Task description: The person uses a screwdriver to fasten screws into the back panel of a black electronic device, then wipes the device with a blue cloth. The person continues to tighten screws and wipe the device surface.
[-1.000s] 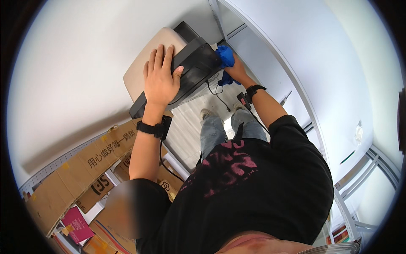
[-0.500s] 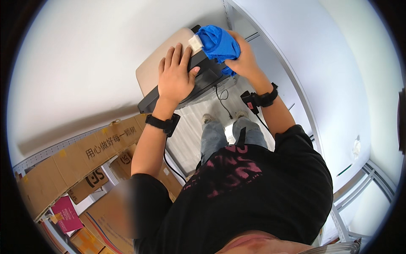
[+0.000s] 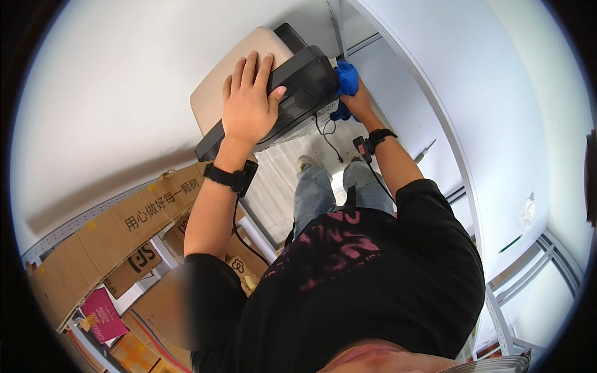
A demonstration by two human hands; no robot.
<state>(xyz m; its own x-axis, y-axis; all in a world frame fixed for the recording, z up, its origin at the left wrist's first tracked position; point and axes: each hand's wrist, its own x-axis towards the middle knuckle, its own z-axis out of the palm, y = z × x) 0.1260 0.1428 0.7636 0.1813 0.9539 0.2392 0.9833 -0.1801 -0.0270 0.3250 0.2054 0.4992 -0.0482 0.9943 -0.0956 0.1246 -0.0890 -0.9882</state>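
Note:
A boxy machine with a beige top panel and a dark body, perhaps a printer (image 3: 305,78), stands against the white wall. My left hand (image 3: 249,109) lies on its top, fingers spread over the beige panel and thumb across the dark edge. At the machine's right end, my right hand (image 3: 359,102) grips a crumpled blue cloth (image 3: 347,78) and presses it to the side. Part of the cloth hangs below the fingers. The machine partly hides the cloth. Each wrist wears a black strap with a small device and a cable.
A black cord (image 3: 328,138) hangs from the machine towards the floor near my feet. Cardboard boxes (image 3: 143,227) fill the shelving at lower left, with a magenta packet (image 3: 103,315) among them. A white metal frame post (image 3: 429,99) rises close to my right arm.
My right hand has moved the blue cloth from the machine's top right corner down to its right side. My left hand has shifted slightly left and stays flat on top.

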